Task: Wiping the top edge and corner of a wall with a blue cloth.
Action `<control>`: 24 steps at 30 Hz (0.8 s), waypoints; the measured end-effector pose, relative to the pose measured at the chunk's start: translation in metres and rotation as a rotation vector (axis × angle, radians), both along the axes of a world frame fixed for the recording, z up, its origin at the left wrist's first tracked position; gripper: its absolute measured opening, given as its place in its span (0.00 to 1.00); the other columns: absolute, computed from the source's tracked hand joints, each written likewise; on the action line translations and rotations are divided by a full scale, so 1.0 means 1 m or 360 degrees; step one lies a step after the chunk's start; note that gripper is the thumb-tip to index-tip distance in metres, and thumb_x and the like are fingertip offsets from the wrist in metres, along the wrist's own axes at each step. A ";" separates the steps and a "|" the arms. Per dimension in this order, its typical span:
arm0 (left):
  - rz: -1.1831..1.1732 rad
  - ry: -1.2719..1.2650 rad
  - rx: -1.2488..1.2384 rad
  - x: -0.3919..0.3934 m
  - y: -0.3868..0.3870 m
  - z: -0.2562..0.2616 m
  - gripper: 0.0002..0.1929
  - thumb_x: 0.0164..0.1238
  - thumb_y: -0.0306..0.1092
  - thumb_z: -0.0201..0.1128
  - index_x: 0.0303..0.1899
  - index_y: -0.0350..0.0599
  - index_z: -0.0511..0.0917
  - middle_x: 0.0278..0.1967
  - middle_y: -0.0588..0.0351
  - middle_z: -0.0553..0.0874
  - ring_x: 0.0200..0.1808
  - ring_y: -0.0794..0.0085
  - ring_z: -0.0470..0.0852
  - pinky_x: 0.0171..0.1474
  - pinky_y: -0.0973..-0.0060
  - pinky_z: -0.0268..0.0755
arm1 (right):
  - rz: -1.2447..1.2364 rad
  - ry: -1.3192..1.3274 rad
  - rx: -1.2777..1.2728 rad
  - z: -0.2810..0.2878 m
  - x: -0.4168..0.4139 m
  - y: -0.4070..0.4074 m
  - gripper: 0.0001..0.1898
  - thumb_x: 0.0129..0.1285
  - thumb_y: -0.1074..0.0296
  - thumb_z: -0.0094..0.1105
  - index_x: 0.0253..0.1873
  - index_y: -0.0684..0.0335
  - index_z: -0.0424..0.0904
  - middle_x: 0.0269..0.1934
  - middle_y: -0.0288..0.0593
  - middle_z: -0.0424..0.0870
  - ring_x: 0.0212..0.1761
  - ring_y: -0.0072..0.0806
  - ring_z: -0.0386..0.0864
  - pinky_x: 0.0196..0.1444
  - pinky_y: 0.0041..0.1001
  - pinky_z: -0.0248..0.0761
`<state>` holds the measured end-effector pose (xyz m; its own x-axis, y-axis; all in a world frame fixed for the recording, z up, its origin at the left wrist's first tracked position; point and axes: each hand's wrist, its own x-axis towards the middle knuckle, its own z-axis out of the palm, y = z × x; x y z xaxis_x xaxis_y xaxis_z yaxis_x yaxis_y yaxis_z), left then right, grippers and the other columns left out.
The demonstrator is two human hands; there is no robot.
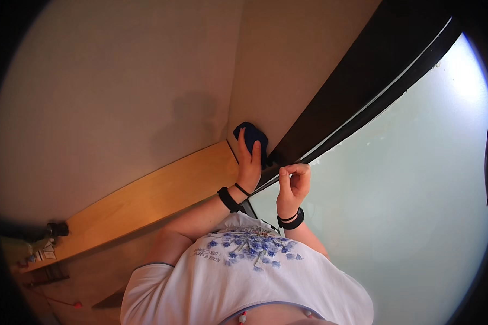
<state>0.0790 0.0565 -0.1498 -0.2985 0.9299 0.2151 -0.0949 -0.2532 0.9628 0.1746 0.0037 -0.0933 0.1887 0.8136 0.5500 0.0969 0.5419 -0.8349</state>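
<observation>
A bunched dark blue cloth (250, 135) lies against the wall beside the dark frame, close to the room's corner. My left hand (250, 164) is on it, fingers stretched along the cloth and thumb on its right side. To the right, my right hand (295, 189) is held up at the lower edge of the dark frame (329, 93), in front of a pale frosted panel (382, 195). Its fingers are curled with the thumb against them, and I see nothing between them. Whether these fingers touch the frame is unclear.
A light wooden shelf or tabletop (154, 191) runs along the left wall (118, 93) to the corner. At its far left end stand a dark round object (57, 229) and several small items. A small red object (78, 304) is low at the left.
</observation>
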 end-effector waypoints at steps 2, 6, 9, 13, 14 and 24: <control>0.0016 0.0017 0.0046 0.001 0.001 0.006 0.27 0.72 0.36 0.46 0.65 0.33 0.50 0.64 0.39 0.60 0.66 0.56 0.58 0.67 0.69 0.49 | -0.0007 -0.0021 0.0009 0.000 0.001 0.000 0.07 0.59 0.84 0.54 0.37 0.64 0.67 0.34 0.35 0.66 0.32 0.18 0.65 0.36 0.16 0.60; 0.0073 0.0107 0.0243 -0.002 0.008 0.040 0.26 0.71 0.33 0.46 0.65 0.33 0.51 0.66 0.41 0.58 0.68 0.57 0.56 0.68 0.70 0.47 | -0.0009 -0.0042 0.0011 -0.001 0.003 0.001 0.07 0.58 0.84 0.54 0.36 0.65 0.67 0.34 0.36 0.66 0.33 0.19 0.65 0.37 0.17 0.60; 0.0095 0.0206 0.0412 -0.004 0.020 0.070 0.26 0.70 0.32 0.47 0.66 0.33 0.51 0.67 0.41 0.56 0.69 0.58 0.54 0.69 0.69 0.45 | -0.0016 -0.0044 0.0003 0.002 0.005 0.001 0.07 0.58 0.84 0.54 0.36 0.65 0.67 0.34 0.36 0.66 0.33 0.19 0.64 0.37 0.17 0.60; 0.0091 0.0240 0.0577 -0.010 0.038 0.110 0.27 0.70 0.32 0.48 0.66 0.33 0.51 0.67 0.40 0.55 0.69 0.56 0.54 0.69 0.68 0.45 | 0.0005 -0.0033 0.0000 0.002 0.005 0.001 0.07 0.57 0.84 0.55 0.36 0.65 0.68 0.34 0.36 0.66 0.33 0.20 0.64 0.37 0.17 0.59; 0.0115 0.0270 0.0616 -0.011 0.042 0.118 0.27 0.69 0.31 0.48 0.65 0.33 0.52 0.67 0.40 0.55 0.69 0.55 0.54 0.69 0.67 0.45 | 0.0003 -0.0033 0.0002 0.003 0.005 0.000 0.07 0.57 0.84 0.55 0.36 0.65 0.68 0.34 0.36 0.66 0.33 0.20 0.64 0.37 0.17 0.59; 0.0246 0.0281 0.0845 -0.033 0.090 0.162 0.28 0.63 0.35 0.59 0.62 0.37 0.60 0.65 0.37 0.59 0.66 0.52 0.60 0.66 0.66 0.52 | 0.0000 -0.0024 0.0007 0.002 0.002 0.001 0.08 0.57 0.84 0.55 0.35 0.64 0.68 0.33 0.36 0.66 0.33 0.20 0.64 0.37 0.18 0.59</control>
<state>0.0463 0.1463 0.0120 -0.3392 0.6297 0.6989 0.1321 -0.7037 0.6981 0.1765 0.0045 -0.0913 0.1804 0.8110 0.5565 0.1094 0.5457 -0.8308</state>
